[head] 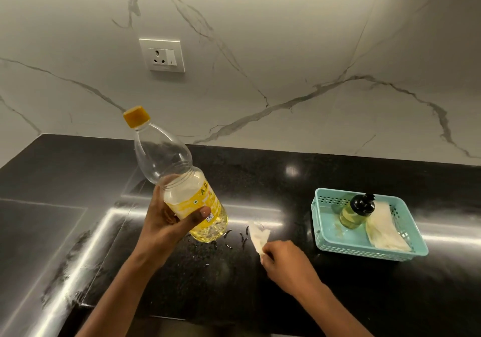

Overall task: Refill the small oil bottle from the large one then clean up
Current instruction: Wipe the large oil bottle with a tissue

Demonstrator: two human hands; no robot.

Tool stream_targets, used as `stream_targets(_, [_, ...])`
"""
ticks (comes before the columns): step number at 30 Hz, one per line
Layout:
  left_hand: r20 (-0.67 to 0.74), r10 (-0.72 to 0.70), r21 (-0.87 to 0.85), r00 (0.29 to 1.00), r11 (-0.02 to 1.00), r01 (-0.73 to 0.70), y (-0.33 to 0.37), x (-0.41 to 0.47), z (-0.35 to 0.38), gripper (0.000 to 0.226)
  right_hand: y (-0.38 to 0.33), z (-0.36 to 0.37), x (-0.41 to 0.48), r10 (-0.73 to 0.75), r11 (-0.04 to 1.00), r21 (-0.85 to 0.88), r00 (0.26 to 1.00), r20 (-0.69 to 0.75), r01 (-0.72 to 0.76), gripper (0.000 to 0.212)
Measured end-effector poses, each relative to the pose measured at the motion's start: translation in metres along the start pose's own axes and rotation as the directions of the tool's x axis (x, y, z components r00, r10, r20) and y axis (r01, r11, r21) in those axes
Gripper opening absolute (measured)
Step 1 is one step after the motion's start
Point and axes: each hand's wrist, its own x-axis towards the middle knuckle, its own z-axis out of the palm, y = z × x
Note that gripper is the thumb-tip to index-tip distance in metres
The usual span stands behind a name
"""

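Glossy black counter [65,180] under a white, grey-veined marble wall [286,37]. On the wall, left of centre, a white socket [162,55]. Below it, large bottle [179,180] of clear plastic with a yellow label, yellow cap [136,116] on, tilted with the cap up and to the left, yellow oil pooled in the lower part. Left hand [166,222] wrapped round the bottle's middle, thumb across the label. Bottle's base low over the counter; touching or not, hard to tell. Just right of the base, scattered drops [229,235] on the counter. Beside them, a crumpled white tissue [257,235], pinched at its near end by the right hand [283,258]. Far right, teal basket [372,254] on the counter, holding the small bottle [355,213], standing, dark pump top, yellowish oil inside, with a folded white cloth [385,227] just to its right.
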Motion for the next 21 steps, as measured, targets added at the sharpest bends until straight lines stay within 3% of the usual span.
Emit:
stream_targets(9, [0.004, 0.003, 0.048, 1.0, 0.999, -0.003, -0.002, -0.005, -0.002, 0.077, -0.001, 0.021, 0.01, -0.156, 0.946, -0.257, 0.973, 0.168, 0.196, 0.021])
stream_targets(15, [0.035, 0.008, 0.055, 0.999, 0.998, -0.01, -0.001, -0.006, -0.003, 0.077, -0.007, -0.003, 0.007, -0.102, 0.939, -0.305, 0.975, 0.199, 0.161, 0.028])
stream_targets(18, [0.061, -0.01, 0.055, 0.998, 0.998, 0.007, -0.003, -0.005, -0.003, 0.08, -0.012, -0.021, 0.01, -0.09, 0.979, -0.174, 0.99, 0.112, 0.109, 0.032])
stream_targets(20, [0.092, -0.014, 0.058, 0.996, 0.998, 0.008, -0.004, -0.005, -0.002, 0.079, -0.02, -0.032, 0.014, -0.092, 0.985, 0.154, 0.994, 0.06, 0.082, 0.033])
stream_targets(21, [0.117, -0.018, 0.062, 0.993, 0.998, 0.011, -0.005, -0.004, -0.002, 0.079, -0.027, -0.039, 0.015, -0.108, 0.94, 0.33, 0.993, 0.057, 0.083, 0.048])
